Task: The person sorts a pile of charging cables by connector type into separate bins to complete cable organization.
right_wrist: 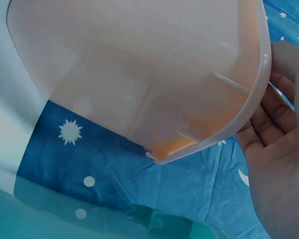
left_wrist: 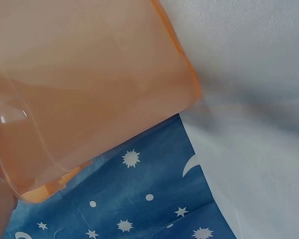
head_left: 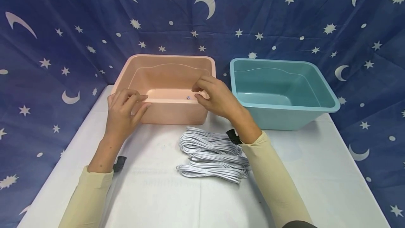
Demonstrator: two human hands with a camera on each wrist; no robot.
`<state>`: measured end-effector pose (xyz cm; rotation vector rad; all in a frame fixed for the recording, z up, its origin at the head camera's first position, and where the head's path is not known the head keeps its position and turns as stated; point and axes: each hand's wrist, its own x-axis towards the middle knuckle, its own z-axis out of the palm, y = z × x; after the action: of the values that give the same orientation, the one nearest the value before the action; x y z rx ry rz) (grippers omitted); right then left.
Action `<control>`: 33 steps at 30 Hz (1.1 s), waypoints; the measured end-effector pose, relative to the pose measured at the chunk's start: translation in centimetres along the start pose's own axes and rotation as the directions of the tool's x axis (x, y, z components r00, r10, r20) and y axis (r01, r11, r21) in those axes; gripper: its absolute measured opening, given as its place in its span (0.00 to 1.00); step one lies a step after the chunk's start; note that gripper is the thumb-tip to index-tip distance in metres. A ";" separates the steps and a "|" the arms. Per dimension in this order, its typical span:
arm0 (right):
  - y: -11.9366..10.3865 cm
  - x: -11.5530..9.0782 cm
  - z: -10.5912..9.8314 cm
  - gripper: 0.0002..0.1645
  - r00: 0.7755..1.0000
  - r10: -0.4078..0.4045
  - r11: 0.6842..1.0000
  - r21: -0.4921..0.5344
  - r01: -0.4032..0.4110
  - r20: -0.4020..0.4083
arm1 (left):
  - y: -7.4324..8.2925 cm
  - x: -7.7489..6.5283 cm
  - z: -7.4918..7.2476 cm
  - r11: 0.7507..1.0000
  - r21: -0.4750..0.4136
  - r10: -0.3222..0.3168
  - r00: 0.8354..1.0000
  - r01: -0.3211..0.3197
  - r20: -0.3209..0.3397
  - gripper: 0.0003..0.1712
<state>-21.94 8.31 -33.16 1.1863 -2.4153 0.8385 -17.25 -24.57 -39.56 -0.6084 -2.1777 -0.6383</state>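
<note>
A peach plastic bin (head_left: 174,113) stands on the left of the white table, its front wall towards me. My left hand (head_left: 121,112) is at its front left rim, thumb outside and fingers over the edge, pinching it. My right hand (head_left: 218,96) is over the bin's front right corner, fingers loosely bent, with a gap between thumb and fingertips and nothing seen between them. Beyond the rim (right_wrist: 265,64) in the right wrist view, the fingers (right_wrist: 269,119) show. A small blue-and-white item (head_left: 188,97) lies inside the bin, mostly hidden by the front wall.
Several coiled bundles of white cable (head_left: 215,154) lie in front of the bins, partly beneath my right forearm. A teal bin (head_left: 272,119) stands to the right on the white tabletop (head_left: 158,192). Behind hangs a blue cloth (head_left: 221,38) with moons and stars.
</note>
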 end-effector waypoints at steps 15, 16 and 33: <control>-0.7 -2.3 -0.7 0.06 0.998 -0.008 1.000 -0.012 0.007 -0.054 | 0.2 0.1 0.0 1.000 0.003 -0.006 1.000 0.005 0.002 0.17; -0.7 -2.4 -0.7 0.06 0.998 -0.006 1.000 -0.012 0.005 -0.055 | 0.2 0.1 0.0 1.000 0.002 -0.007 1.000 0.007 0.002 0.17; -2.3 -5.9 -1.8 0.07 0.992 -0.067 0.997 -0.033 0.064 -0.106 | 0.3 0.0 0.0 1.000 0.008 -0.004 1.000 0.004 0.001 0.17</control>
<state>-16.51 11.91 -33.92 1.1724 -2.2826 0.8221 -17.09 -24.35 -39.52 -0.6006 -2.1821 -0.6316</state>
